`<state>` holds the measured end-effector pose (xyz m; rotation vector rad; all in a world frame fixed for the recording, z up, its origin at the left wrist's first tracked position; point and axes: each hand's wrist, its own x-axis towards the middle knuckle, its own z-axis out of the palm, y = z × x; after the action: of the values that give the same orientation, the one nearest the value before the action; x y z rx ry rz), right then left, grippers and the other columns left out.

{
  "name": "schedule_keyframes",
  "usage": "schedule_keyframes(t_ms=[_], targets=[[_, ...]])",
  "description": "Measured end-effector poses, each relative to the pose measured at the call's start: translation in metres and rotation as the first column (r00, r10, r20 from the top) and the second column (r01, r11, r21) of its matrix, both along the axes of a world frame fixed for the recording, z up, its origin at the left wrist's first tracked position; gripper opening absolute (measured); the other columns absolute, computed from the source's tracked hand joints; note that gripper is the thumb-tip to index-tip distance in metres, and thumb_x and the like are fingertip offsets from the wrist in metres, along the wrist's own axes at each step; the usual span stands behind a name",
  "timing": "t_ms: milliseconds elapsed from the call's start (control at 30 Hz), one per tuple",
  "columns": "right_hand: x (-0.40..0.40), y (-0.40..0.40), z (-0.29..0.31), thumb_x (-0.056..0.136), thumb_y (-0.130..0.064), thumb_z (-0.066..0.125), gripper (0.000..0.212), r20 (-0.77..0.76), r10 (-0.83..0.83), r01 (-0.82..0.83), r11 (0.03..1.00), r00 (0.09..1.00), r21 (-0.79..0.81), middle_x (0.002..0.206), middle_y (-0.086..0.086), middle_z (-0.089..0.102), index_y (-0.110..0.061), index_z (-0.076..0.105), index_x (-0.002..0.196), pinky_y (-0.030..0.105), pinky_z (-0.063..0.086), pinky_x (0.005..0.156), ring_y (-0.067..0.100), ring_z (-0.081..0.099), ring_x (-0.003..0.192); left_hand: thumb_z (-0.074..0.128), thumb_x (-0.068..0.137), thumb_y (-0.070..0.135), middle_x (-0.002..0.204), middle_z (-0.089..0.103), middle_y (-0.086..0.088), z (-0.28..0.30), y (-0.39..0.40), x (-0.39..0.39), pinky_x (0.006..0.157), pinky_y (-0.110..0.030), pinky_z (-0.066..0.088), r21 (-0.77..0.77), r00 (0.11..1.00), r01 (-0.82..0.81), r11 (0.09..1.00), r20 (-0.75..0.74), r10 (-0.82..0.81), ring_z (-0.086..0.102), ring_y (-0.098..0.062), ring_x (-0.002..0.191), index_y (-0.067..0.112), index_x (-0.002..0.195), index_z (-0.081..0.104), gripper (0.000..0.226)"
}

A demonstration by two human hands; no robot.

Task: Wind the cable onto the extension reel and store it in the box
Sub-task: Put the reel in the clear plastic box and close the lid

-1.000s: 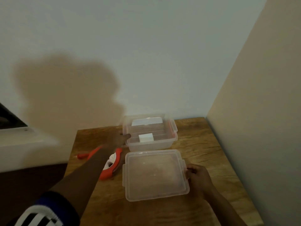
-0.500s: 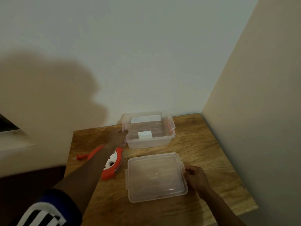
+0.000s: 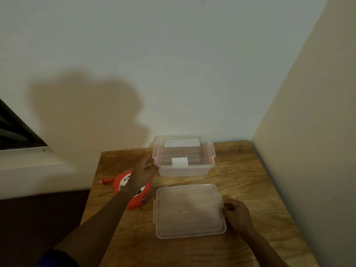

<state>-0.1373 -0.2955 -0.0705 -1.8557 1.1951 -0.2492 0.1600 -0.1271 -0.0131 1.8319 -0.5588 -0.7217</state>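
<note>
I see a clear, smooth plastic box (image 3: 183, 157) and matching translucent lid (image 3: 189, 211) on a grained wooden table (image 3: 244, 176); the reel (image 3: 133, 187) is glossy orange plastic; the walls (image 3: 173, 64) look matt.

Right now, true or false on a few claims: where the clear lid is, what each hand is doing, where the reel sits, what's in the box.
1. The clear plastic lid is clipped onto the clear plastic box. False: it lies flat on the wooden table, nearer than the box.
2. The right hand holds the lid's right edge. True.
3. The orange extension reel is inside the box. False: it lies on the table, left of the box.
4. The left hand is at the box's left edge. True.
5. The box holds a coiled black cable. False: only white label patches show.
</note>
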Motion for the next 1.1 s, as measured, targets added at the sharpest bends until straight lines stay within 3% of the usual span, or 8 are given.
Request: schedule_keyframes(t_ms=[200,433,567,733,833,900,1000,1100], targets=[[0.000,-0.002,-0.002,0.078,-0.006,0.064,0.020,-0.041,-0.036,0.032,0.996,0.999,-0.081,0.075,-0.012,0.069,-0.023,0.073,0.079,0.021,0.048,0.058,0.004,0.063,0.070,0.069,0.092,0.017,0.144,0.060,-0.008,-0.008,-0.005,-0.004,0.102,-0.049,0.055,0.147,0.990,0.030,0.989,0.133,-0.050,0.061,-0.027,0.128,0.024,0.147,0.050,0.058],[0.002,-0.004,-0.004,0.080,-0.010,0.063,0.013,-0.044,-0.063,0.058,0.993,0.997,-0.100,0.080,-0.008,0.068,-0.020,0.071,0.084,0.026,0.049,0.062,0.008,0.062,0.075,0.070,0.090,0.020,0.142,0.062,-0.002,-0.022,-0.001,0.002,0.100,-0.040,0.056,0.187,0.984,0.065,0.980,0.148,-0.094,0.063,-0.022,0.124,0.032,0.146,0.050,0.061],[0.005,-0.004,-0.007,0.083,-0.016,0.061,0.016,-0.083,-0.108,0.097,0.986,0.991,-0.135,0.077,-0.008,0.064,-0.014,0.070,0.097,0.030,0.049,0.062,0.008,0.059,0.072,0.067,0.094,0.007,0.118,0.064,0.010,-0.009,0.010,-0.003,0.093,-0.033,0.056,0.159,0.975,0.062,0.985,0.203,-0.094,0.064,-0.015,0.111,0.026,0.149,0.047,0.061],[0.021,0.012,-0.004,0.081,-0.033,0.059,0.050,-0.370,-0.030,-0.116,0.923,0.929,-0.367,0.126,0.004,0.056,-0.023,0.051,0.129,0.045,0.044,0.090,0.028,0.046,0.114,0.065,0.097,0.016,0.131,0.060,0.007,0.000,0.038,0.020,0.095,-0.033,0.050,0.269,0.951,-0.029,0.963,0.305,-0.056,0.061,-0.016,0.115,0.016,0.150,0.045,0.057],[0.059,0.042,0.013,0.080,-0.029,0.065,0.052,-0.196,0.146,-0.210,0.909,0.970,-0.360,0.127,-0.002,0.055,-0.025,0.050,0.130,0.040,0.044,0.096,0.020,0.047,0.116,0.062,0.098,0.024,0.127,0.067,-0.004,0.000,0.059,0.047,0.099,-0.039,0.048,0.417,0.946,-0.088,0.905,0.319,-0.056,0.063,-0.023,0.113,0.007,0.129,0.064,0.036],[0.091,0.068,0.022,0.081,-0.026,0.068,0.048,-0.049,0.317,-0.317,0.903,0.947,-0.291,0.122,-0.008,0.056,-0.027,0.052,0.127,0.032,0.048,0.093,0.010,0.051,0.110,0.060,0.094,0.042,0.124,0.070,-0.014,-0.013,0.074,0.068,0.093,-0.041,0.053,0.507,0.947,-0.066,0.860,0.303,-0.106,0.066,-0.031,0.109,0.007,0.122,0.065,0.045],[0.137,0.107,0.047,0.085,-0.026,0.067,0.045,0.068,0.426,-0.420,0.903,0.902,-0.090,0.114,-0.015,0.054,-0.026,0.052,0.127,0.018,0.050,0.077,0.004,0.056,0.097,0.063,0.094,0.043,0.125,0.068,-0.010,-0.039,0.091,0.083,0.083,-0.031,0.052,0.616,0.919,-0.010,0.788,0.316,-0.235,0.066,-0.026,0.109,0.014,0.129,0.059,0.046],[0.177,0.132,0.053,0.086,-0.024,0.068,0.040,0.220,0.457,-0.488,0.865,0.862,0.115,0.109,-0.017,0.061,-0.024,0.055,0.124,0.016,0.052,0.076,0.004,0.061,0.098,0.061,0.092,0.053,0.128,0.070,-0.006,-0.041,0.100,0.074,0.090,-0.034,0.057,0.661,0.867,-0.045,0.749,0.398,-0.300,0.069,-0.023,0.110,0.018,0.138,0.054,0.058]])
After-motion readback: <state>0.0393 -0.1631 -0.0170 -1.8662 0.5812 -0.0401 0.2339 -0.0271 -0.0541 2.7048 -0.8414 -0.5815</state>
